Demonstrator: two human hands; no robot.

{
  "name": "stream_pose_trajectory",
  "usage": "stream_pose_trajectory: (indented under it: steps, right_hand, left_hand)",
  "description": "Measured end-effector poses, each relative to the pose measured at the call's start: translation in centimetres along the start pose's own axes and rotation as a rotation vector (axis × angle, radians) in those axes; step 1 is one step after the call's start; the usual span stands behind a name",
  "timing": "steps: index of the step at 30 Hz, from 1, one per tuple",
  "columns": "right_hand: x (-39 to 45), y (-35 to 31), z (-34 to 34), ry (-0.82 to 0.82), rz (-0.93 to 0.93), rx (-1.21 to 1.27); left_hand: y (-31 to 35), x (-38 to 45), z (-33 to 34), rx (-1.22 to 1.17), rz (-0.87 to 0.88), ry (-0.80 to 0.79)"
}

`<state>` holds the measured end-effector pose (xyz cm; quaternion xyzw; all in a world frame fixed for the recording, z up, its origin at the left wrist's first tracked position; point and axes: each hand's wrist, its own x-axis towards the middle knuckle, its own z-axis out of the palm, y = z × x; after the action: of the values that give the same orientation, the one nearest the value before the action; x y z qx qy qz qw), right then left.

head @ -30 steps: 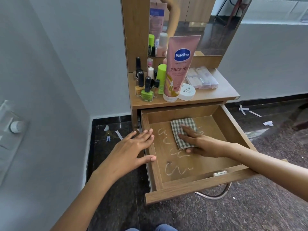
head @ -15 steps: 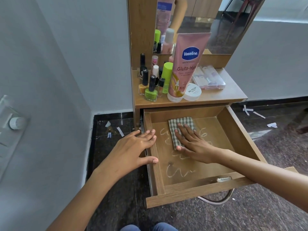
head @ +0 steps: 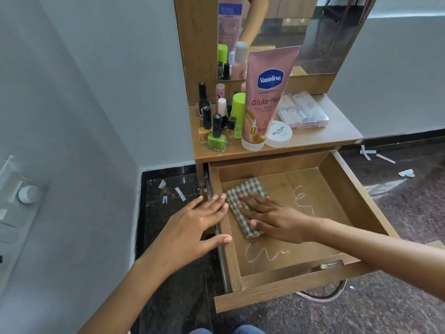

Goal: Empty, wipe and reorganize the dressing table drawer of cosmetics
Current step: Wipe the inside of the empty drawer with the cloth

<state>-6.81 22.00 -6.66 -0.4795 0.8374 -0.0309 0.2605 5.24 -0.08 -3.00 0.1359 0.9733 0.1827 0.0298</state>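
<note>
While right hand (head: 272, 214) presses flat on checked cloth (head: 243, 203) at drawer (head: 349, 196) floor's 10 o'clock, left hand (head: 192, 227) lies flat, bracing the side wall. Sweep overlapping strokes toward white squiggles (head: 262, 254) at 6 and 2 o'clock.

Cloth (head: 243, 201) partly under right hand (head: 272, 216); mirror (head: 301, 32) top cropped.

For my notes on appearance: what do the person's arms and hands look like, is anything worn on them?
Both forearms are bare in this view: no sleeve shows. The left hand and the right hand carry no glove, ring, watch or bracelet. The fingernails are short and look unpainted.
</note>
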Motion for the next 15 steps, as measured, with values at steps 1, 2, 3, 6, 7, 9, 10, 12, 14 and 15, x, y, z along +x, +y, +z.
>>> stream_pose_trajectory:
  steps: [1, 2, 3, 6, 7, 9, 10, 12, 14, 15]
  right_hand:
    - [0.7, -0.9, 0.1, 0.021, -0.028, -0.031]
    - [1.3, -1.5, 0.1, 0.050, -0.042, -0.056]
    - [1.7, -1.9, 0.1, 0.081, -0.044, -0.072]
    - [1.4, -1.6, 0.0, 0.129, 0.002, -0.023]
    - [1.0, -0.9, -0.2, 0.138, 0.032, 0.008]
    - [-0.1, 0.9, -0.4, 0.144, 0.125, 0.026]
    - [-0.7, 2.1, -0.5, 0.127, 0.182, 0.016]
    - [-1.9, 3.9, -0.4, 0.097, 0.278, 0.013]
    - [-2.3, 4.4, -0.3, 0.091, 0.303, 0.055]
    - [-2.2, 4.1, -0.2, 0.097, 0.294, 0.074]
  left_hand:
    - [0.0, 0.0, 0.0, 0.001, -0.001, 0.005]
    - [0.1, 0.1, -0.1, 0.008, -0.001, 0.008]
    - [0.1, 0.1, -0.1, 0.012, 0.000, 0.012]
    - [0.1, 0.1, -0.4, -0.029, -0.008, 0.025]
    - [0.1, 0.1, -0.5, -0.045, -0.013, 0.022]
    - [0.0, 0.0, -0.5, -0.063, -0.012, 0.023]
    - [0.0, 0.0, -0.5, -0.066, -0.012, 0.020]
    - [-0.1, 0.1, -0.6, -0.062, -0.013, 0.007]
    - [-0.1, 0.2, -0.5, -0.054, -0.007, 0.014]
    - [-0.2, 0.3, -0.5, -0.052, -0.005, 0.017]
